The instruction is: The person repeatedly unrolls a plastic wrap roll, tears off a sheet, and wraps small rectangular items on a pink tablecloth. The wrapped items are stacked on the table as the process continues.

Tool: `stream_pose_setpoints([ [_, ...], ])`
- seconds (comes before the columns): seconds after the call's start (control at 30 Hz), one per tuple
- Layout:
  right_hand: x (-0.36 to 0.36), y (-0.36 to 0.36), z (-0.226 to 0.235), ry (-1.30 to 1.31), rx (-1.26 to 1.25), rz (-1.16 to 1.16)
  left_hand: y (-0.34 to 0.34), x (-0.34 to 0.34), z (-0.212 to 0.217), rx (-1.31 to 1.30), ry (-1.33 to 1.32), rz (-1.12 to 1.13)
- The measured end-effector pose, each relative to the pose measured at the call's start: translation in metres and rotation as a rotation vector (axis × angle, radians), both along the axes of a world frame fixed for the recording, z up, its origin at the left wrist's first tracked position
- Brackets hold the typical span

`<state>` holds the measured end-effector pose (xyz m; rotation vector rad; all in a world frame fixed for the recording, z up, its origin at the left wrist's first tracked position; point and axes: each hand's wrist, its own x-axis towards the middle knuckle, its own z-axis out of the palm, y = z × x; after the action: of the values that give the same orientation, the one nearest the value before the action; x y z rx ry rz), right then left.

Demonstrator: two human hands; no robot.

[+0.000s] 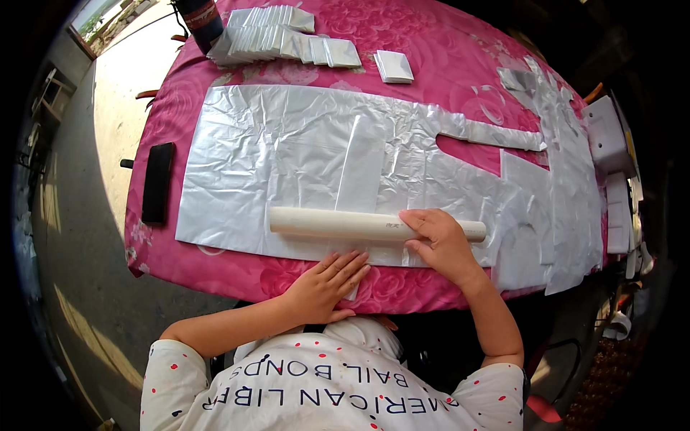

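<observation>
A white plastic pipe lies across the near part of a flat, silvery-white plastic bag, whose handle strips reach to the right. My right hand grips the pipe near its right end, thumb on the near side and fingers over the top. With fingers stretched out, my left hand rests flat at the bag's near edge, left of the right hand and apart from the pipe. Beyond the pipe, a narrow white folded piece lies on the bag, its near end meeting the pipe.
A pink flowered cloth covers the table. Many folded plastic packets lie in rows at the back, with a small stack beside them. A black phone lies at left, more plastic bags at right. A dark container stands far left.
</observation>
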<state>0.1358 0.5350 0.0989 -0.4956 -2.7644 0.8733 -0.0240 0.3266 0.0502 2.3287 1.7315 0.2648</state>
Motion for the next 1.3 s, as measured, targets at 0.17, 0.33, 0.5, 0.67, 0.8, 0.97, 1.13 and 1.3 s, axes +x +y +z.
stream_pose_setpoints([
  [0.17, -0.033, -0.003, -0.008, 0.105, 0.144, 0.067, -0.005, 0.010, -0.004, -0.009, 0.004, 0.044],
  [0.33, -0.089, 0.056, -0.024, 0.228, 0.258, -0.019, -0.006, 0.012, -0.005, 0.003, 0.026, 0.049],
  [0.5, -0.116, 0.074, -0.026, 0.301, 0.492, -0.158, -0.011, 0.006, -0.006, 0.136, -0.087, 0.021],
  [0.67, -0.069, 0.003, -0.019, 0.144, -0.033, 0.257, -0.019, -0.009, -0.006, 0.217, -0.277, -0.017],
  [0.8, -0.044, -0.036, -0.027, 0.116, -0.006, 0.328, -0.015, -0.014, -0.006, 0.283, -0.273, -0.095],
  [0.97, -0.044, -0.039, -0.027, 0.171, -0.006, 0.243, -0.004, -0.020, 0.010, 0.335, -0.556, -0.085],
  [1.13, -0.050, -0.042, -0.041, 0.278, -0.014, 0.099, 0.011, -0.049, 0.025, 0.332, -0.689, -0.078],
  [1.3, -0.053, -0.044, -0.040, 0.328, -0.102, 0.014, 0.027, -0.066, 0.011, 0.131, -0.411, 0.050],
])
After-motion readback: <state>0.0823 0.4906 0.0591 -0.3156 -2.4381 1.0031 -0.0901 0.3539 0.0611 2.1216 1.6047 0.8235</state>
